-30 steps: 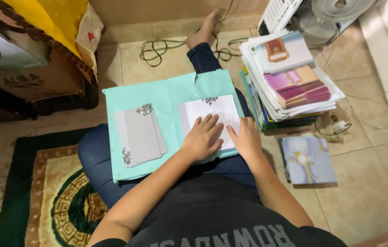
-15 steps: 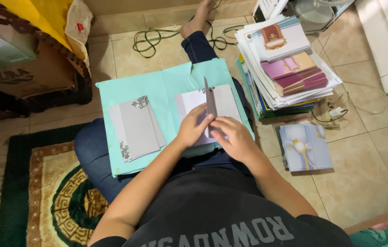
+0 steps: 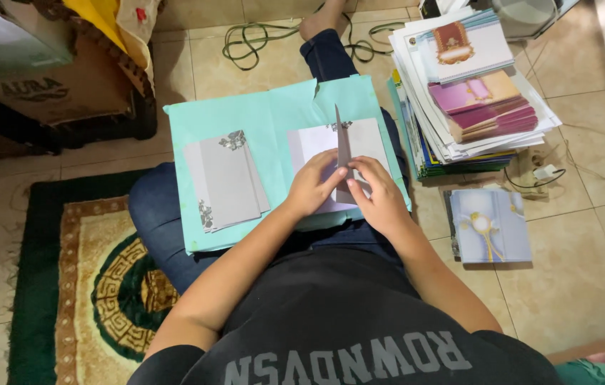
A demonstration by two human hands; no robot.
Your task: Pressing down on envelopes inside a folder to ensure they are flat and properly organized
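while you sit on the floor, your left hand (image 3: 311, 187) and right hand (image 3: 377, 194) both pinch a grey card (image 3: 343, 146), its flap standing upright, on the teal folder (image 3: 259, 114) across your lap; a folded stack of cards (image 3: 225, 180) lies to the left.

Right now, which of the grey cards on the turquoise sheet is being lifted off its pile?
The grey card standing on edge between both hands, the left hand and right hand, over the right-side pile. The left-side pile lies flat, untouched.

Home floor: patterned rug (image 3: 67, 285), tiles (image 3: 573, 285)
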